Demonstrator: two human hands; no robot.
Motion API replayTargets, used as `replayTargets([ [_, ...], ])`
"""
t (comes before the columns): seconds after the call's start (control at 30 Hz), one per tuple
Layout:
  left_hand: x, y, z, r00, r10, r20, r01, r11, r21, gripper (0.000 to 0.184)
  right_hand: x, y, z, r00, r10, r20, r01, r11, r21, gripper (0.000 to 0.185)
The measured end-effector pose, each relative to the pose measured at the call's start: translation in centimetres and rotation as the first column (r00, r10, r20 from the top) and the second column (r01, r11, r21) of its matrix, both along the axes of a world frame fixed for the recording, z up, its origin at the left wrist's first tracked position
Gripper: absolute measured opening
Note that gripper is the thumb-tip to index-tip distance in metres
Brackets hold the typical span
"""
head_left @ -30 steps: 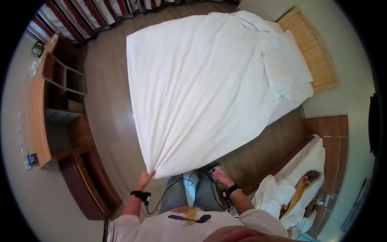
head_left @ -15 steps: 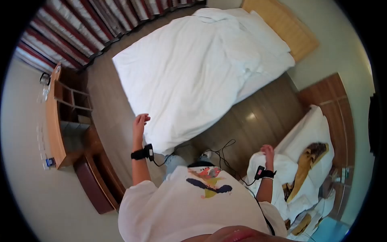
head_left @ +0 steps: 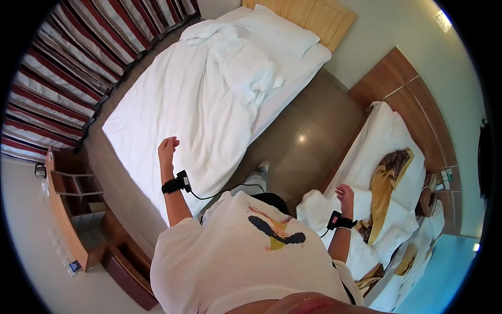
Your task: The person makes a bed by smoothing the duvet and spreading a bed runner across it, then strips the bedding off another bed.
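My left hand [head_left: 167,148] is held in the air above the edge of the large bed's white duvet [head_left: 183,112], with its fingers loosely curled and nothing in them. The duvet lies rumpled over the mattress and is bunched up near the pillow [head_left: 277,32]. On the other side, my right hand [head_left: 344,193] hovers by the second bed's white bedding [head_left: 349,167], fingers apart and holding nothing. A gold and brown bed runner [head_left: 384,183] lies crumpled across that bedding. Each wrist wears a black strap with a small cabled box.
A narrow strip of dark floor [head_left: 293,131] runs between the beds, and one of my feet stands there. Wooden headboards [head_left: 314,18] back the beds. Left are a wooden desk [head_left: 65,220], a dark red bench [head_left: 128,280] and striped curtains [head_left: 78,68]. A cable crosses in front of my legs.
My view has turned and moved forward, so the large bed sits further left and the second bed shows more fully. Both hands stay raised and empty. One foot now shows between the beds.
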State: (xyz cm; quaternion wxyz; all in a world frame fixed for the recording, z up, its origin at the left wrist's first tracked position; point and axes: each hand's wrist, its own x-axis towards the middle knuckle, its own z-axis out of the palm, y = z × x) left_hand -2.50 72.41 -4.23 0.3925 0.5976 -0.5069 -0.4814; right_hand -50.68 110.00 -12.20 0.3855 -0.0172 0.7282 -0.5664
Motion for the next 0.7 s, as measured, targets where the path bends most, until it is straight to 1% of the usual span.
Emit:
replayTargets([
  [0.07,-0.7,-1.2,-1.5,0.992,0.113,-0.052,-0.115,0.993,-0.035,0.02,-0.5,-1.9,-0.5,0.987,0.161,0.006,-0.161,0.986,-0.038,0.018],
  [0.1,-0.3,-0.9,-2.0,0.983,0.155,-0.097,-0.159,0.987,-0.032,0.019,-0.1,-2.3,-0.6,0.98,0.197,0.007,-0.197,0.98,-0.035,0.018],
  [0.13,0.3,-0.9,-3.2,0.981,0.15,-0.121,-0.156,0.987,-0.041,0.019,-0.1,-3.0,-0.8,0.973,0.233,0.007,-0.232,0.972,-0.032,0.017],
  [0.2,-0.7,-3.2,-6.9,0.953,0.224,-0.203,-0.197,0.97,0.145,0.019,-2.3,-5.6,-1.6,0.967,0.248,0.054,-0.252,0.964,0.084,0.016],
  [0.23,-3.2,-7.0,-8.7,0.942,0.249,-0.225,-0.213,0.962,0.172,0.019,-5.7,-9.3,-3.3,0.958,0.28,-0.069,-0.281,0.96,-0.012,0.014],
  [0.27,-5.9,-6.8,-6.4,0.947,0.234,-0.221,-0.2,0.966,0.167,0.02,-7.2,-11.0,-4.1,0.95,0.305,-0.067,-0.303,0.952,0.03,0.014],
  [0.3,-7.9,-7.2,-4.4,0.94,0.204,-0.273,-0.173,0.976,0.136,0.021,-8.3,-14.2,-4.7,0.941,0.331,-0.069,-0.328,0.943,0.049,0.013],
  [0.33,-9.8,-7.6,-2.8,0.93,0.173,-0.323,-0.147,0.984,0.104,0.022,-9.3,-16.4,-5.2,0.936,0.349,-0.054,-0.348,0.937,0.03,0.013],
  [0.4,-12.6,-8.9,-0.9,0.959,0.12,-0.256,-0.097,0.99,0.099,0.021,-10.5,-20.4,-5.1,0.925,0.378,-0.019,-0.378,0.926,0.017,0.013],
  [0.43,-13.9,-9.3,0.4,0.962,0.137,-0.236,-0.116,0.988,0.1,0.021,-11.2,-23.4,-4.3,0.906,0.423,0.027,-0.423,0.906,-0.021,0.012],
  [0.47,-14.3,-9.7,0.4,0.96,0.16,-0.229,-0.14,0.985,0.098,0.021,-11.7,-25.7,-3.7,0.881,0.468,0.073,-0.464,0.884,-0.06,0.011],
  [0.5,-14.5,-10.0,0.1,0.957,0.188,-0.221,-0.172,0.981,0.09,0.021,-12.2,-27.5,-3.5,0.869,0.489,0.079,-0.485,0.872,-0.064,0.011],
  [0.57,-15.0,-10.4,-0.7,0.949,0.239,-0.205,-0.227,0.971,0.079,0.021,-13.3,-31.1,-3.7,0.75,0.64,0.167,-0.655,0.753,0.052,0.01],
  [0.6,-15.1,-10.3,-1.3,0.941,0.28,-0.189,-0.269,0.96,0.079,0.021,-14.1,-32.5,-4.7,0.733,0.659,0.172,-0.674,0.737,0.047,0.01],
  [0.67,-15.5,-8.9,-3.1,0.902,0.396,-0.173,-0.392,0.918,0.059,0.02,-17.3,-36.3,-10.0,0.585,0.809,0.051,-0.81,0.58,0.09,0.014],
  [0.7,-15.4,-7.9,-4.9,0.862,0.474,-0.18,-0.475,0.879,0.038,0.02,-18.9,-38.4,-14.4,0.437,0.884,-0.163,-0.881,0.457,0.117,0.014],
])
